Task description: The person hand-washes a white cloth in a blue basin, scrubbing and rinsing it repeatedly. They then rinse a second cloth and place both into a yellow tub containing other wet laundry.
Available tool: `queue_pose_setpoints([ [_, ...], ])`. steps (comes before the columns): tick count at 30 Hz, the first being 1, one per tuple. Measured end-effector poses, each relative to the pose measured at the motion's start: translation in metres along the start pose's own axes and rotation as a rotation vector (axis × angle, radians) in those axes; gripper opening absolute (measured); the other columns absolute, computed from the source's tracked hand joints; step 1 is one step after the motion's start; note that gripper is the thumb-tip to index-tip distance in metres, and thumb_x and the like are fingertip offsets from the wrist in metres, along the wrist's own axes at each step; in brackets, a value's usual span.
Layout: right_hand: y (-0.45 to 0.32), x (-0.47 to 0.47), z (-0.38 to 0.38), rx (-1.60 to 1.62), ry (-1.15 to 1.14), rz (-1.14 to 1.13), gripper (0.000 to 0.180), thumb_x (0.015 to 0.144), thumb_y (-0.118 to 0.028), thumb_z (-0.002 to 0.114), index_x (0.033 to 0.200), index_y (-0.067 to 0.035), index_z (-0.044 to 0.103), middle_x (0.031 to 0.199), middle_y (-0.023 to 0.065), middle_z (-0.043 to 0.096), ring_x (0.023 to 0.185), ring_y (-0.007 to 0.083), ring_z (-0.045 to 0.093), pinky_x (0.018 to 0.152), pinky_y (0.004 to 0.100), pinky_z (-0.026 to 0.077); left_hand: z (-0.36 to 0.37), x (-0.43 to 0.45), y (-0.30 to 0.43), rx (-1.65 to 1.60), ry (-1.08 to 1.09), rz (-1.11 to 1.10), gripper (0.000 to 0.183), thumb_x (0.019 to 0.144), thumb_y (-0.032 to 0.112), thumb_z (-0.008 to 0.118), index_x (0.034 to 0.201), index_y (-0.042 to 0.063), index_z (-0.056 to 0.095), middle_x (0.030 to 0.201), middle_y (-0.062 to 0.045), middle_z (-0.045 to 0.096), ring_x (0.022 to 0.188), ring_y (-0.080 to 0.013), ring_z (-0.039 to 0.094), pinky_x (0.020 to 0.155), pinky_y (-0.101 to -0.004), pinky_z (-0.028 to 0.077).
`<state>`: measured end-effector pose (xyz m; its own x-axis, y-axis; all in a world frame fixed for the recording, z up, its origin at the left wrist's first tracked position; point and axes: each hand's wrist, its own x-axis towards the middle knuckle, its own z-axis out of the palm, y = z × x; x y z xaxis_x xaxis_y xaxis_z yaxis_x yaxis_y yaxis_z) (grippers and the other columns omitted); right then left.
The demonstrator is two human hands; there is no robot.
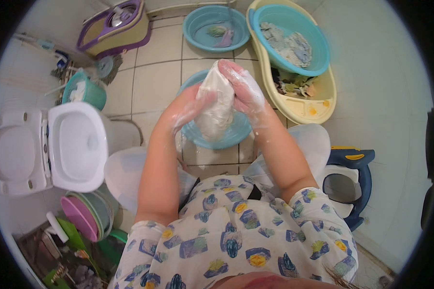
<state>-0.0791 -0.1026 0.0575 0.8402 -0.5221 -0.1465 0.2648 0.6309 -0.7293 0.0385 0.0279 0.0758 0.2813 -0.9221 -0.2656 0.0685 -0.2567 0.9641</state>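
Over a blue plastic basin on the floor, I hold up a wet, off-white cloth that hangs in folds between my hands. My right hand grips its upper end, with white suds along the back of the hand and wrist. On the cloth's other side, my left hand is closed around its edge, slightly blurred, with foam at the wrist. The cloth hides much of the basin's inside, and its lower end hangs within the rim.
A second blue basin holds water and small cloths. To its right, a turquoise basin of laundry rests on a cream baby bathtub. A mop bucket, a toilet and nested basins line the left; a folding step stool is right.
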Motion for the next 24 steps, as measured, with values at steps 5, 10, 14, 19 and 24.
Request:
queue_pose_setpoints([
  [5,-0.019,-0.002,0.01,-0.51,0.195,-0.214,0.025,0.094,-0.028,0.057,0.1,-0.004,0.06,0.092,-0.0003,0.058,0.081,0.0074,0.053,0.072,0.0226,0.045,0.014,0.001,0.009,-0.664,0.257,0.027,0.036,0.095,0.036,0.053,0.101,0.001,0.059,0.096,-0.004,0.062,0.084,-0.0156,0.058,0.082,-0.0309,0.045],
  [10,0.087,-0.034,0.037,-0.82,0.159,-0.516,0.033,0.093,-0.037,0.055,0.093,-0.004,0.06,0.094,0.0036,0.059,0.088,0.0125,0.054,0.079,0.0274,0.043,0.045,0.028,-0.066,-0.191,0.664,0.479,0.022,0.092,0.026,0.055,0.089,0.005,0.053,0.082,-0.004,0.058,0.074,-0.0147,0.054,0.074,-0.0272,0.045],
  [14,0.103,-0.005,-0.025,0.211,0.134,0.066,0.037,0.094,-0.04,0.05,0.096,-0.004,0.059,0.098,0.0098,0.06,0.092,0.017,0.058,0.08,0.0336,0.047,0.045,0.041,-0.059,-0.077,0.652,0.309,0.02,0.09,0.02,0.056,0.082,0.004,0.049,0.073,-0.006,0.053,0.068,-0.0185,0.05,0.069,-0.0301,0.043],
  [19,0.079,-0.006,-0.038,0.107,0.313,0.257,0.041,0.094,-0.045,0.049,0.101,-0.006,0.057,0.097,0.0068,0.061,0.09,0.0174,0.058,0.079,0.0328,0.049,0.089,0.017,-0.06,0.201,0.598,0.678,0.025,0.092,0.025,0.057,0.078,0.006,0.047,0.071,-0.004,0.048,0.067,-0.0153,0.043,0.063,-0.0343,0.042],
  [24,0.119,-0.015,-0.03,-0.207,0.223,0.025,0.041,0.095,-0.049,0.044,0.105,-0.01,0.055,0.103,0.0069,0.059,0.096,0.0219,0.058,0.084,0.0358,0.048,0.052,0.032,-0.086,-0.013,0.737,0.246,0.027,0.088,0.033,0.058,0.085,0.007,0.053,0.077,-0.012,0.054,0.075,-0.0263,0.052,0.07,-0.0387,0.044],
])
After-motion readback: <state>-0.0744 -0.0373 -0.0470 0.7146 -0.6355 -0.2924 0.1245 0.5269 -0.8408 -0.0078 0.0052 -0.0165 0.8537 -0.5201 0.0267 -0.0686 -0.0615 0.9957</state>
